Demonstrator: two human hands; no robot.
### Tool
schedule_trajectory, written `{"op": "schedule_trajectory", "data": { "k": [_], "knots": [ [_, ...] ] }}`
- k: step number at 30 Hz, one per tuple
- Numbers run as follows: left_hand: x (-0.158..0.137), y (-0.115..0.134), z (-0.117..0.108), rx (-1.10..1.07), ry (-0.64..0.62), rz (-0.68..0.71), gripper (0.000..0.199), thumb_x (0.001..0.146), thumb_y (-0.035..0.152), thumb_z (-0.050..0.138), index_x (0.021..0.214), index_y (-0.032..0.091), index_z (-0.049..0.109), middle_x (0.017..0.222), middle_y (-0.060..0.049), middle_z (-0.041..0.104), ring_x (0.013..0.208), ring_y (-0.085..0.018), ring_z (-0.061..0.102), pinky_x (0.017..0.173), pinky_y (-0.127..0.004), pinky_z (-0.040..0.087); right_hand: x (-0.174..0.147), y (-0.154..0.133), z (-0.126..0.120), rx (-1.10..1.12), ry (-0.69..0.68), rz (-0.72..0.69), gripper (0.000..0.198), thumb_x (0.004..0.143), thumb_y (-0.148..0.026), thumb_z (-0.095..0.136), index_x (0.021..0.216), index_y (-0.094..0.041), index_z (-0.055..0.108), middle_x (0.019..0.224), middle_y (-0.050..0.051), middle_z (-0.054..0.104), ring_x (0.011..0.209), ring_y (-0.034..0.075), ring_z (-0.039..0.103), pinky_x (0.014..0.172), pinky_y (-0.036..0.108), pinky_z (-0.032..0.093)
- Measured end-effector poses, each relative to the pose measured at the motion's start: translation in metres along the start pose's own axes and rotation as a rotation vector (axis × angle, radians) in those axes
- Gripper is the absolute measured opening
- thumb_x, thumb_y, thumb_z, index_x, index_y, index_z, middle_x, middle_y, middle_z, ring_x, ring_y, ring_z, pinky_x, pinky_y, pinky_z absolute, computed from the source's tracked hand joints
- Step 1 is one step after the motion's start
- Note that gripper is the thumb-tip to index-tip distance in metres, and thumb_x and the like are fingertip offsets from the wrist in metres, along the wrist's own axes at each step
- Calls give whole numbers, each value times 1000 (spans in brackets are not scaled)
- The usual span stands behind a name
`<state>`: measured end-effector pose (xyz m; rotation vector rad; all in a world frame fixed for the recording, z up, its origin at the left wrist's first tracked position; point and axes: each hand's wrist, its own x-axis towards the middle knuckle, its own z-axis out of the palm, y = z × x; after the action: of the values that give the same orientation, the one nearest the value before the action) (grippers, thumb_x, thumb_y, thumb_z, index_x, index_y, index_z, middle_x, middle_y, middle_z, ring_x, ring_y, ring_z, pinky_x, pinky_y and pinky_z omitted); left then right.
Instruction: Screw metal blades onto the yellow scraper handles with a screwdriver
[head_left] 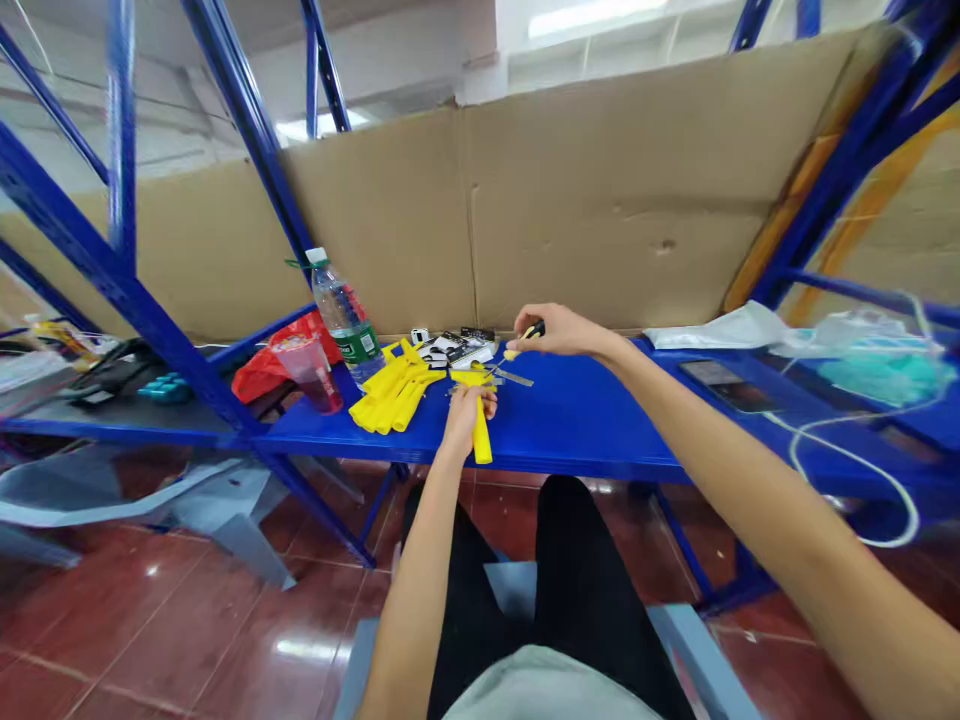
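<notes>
Yellow T-shaped plastic handle [482, 440]: in the left hand near the table's front edge; its stem, the long axis, points back toward the person, with the crosspiece at the far end.
Brown cardboard panel [600, 200]: upright along the back of the workplace.
Blue table [600, 420]: runs beneath both hands and carries the things in front of the panel.
Pile of similar yellow plastic handles [394, 390]: just left of the left hand, stems toward the person.
Clear plastic bottle with a green label [358, 340]: behind the pile, to its left.
Right hand [556, 328]: raised beyond and to the right of the held handle, fingers pinched on the tool; the handle lies down and leftward from these fingers.
Left hand [466, 408]: the nearer one, fingers wrapped around the stem just below the crosspiece, no gap showing.
Small black-and-white packets [457, 350]: heaped behind the crosspiece.
Black-and-yellow gripped tool with a thin shaft [534, 330]: slants down and left to the crosspiece; whether its tip touches cannot be told.
Flat grey metal strip [517, 379]: just right of the crosspiece, below the right hand.
</notes>
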<state>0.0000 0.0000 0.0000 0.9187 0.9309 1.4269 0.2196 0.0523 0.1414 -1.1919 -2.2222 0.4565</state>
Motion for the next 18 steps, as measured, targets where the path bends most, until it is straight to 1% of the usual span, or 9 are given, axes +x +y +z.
{"op": "schedule_trajectory", "data": {
  "k": [2,4,6,7,11,13,18],
  "knots": [
    [1,0,-1,3,-2,-8,6,76,19,66,75,17,61,64,-5,63,52,-13,53,53,-27,35,3,0,4,-33,22,-38,31,89,-52,79,92,-21,73,92,8,80,68,19,64,67,34,45],
    [2,0,-1,1,-1,-14,6,76,19,66,78,17,61,65,-5,63,52,-13,53,53,-28,35,5,0,6,-44,42,-90,27,89,-48,77,88,-21,73,89,8,79,75,21,66,71,35,46],
    [2,0,0,-5,2,-17,7,78,20,65,82,17,60,69,-6,66,52,-14,54,53,-28,35,6,-2,6,-18,60,-183,23,87,-44,78,89,-22,75,95,8,80,84,23,68,75,35,47],
    [2,0,1,-9,5,-18,9,79,20,65,85,17,60,70,-6,66,52,-14,54,53,-28,35,7,-3,5,-10,68,-206,22,86,-43,78,90,-22,75,96,8,80,87,23,68,76,35,47],
    [-1,1,2,-20,16,-16,23,81,19,66,102,20,56,72,-2,67,53,-14,56,53,-27,36,8,-9,1,-43,97,-221,19,84,-40,78,87,-22,74,92,7,78,86,24,68,76,36,47],
    [-3,2,3,-23,19,-13,29,83,18,67,107,22,53,73,0,67,52,-14,57,53,-26,36,9,-12,0,-49,94,-221,17,83,-38,78,86,-22,73,90,6,77,84,23,67,75,36,46],
    [-4,4,3,-22,19,-16,30,84,18,70,106,23,50,75,-1,68,52,-14,58,53,-26,36,7,-16,3,-65,61,-189,16,81,-36,76,86,-21,74,87,6,76,77,21,63,72,35,44]
  ]
}}
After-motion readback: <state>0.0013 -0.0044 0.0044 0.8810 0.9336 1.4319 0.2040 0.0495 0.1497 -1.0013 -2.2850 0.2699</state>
